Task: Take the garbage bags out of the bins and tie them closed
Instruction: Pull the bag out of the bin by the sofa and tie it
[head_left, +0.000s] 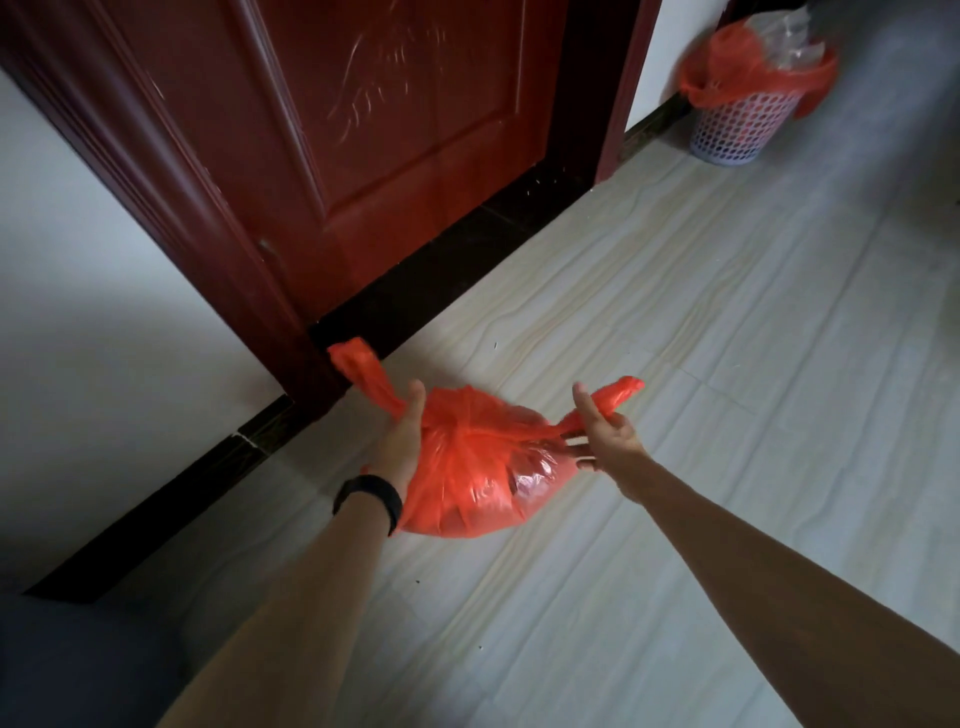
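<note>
Straining the red bag (467, 467) by its ears, one clasped in each grip, left hand (402, 441) and right hand (605, 436), could tear the plastic open.

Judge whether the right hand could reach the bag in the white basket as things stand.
Probably not. The right hand grips a handle of the red bag, and the other bag sits in the basket, well beyond arm's reach. Letting go and stepping closer would be needed.
</note>
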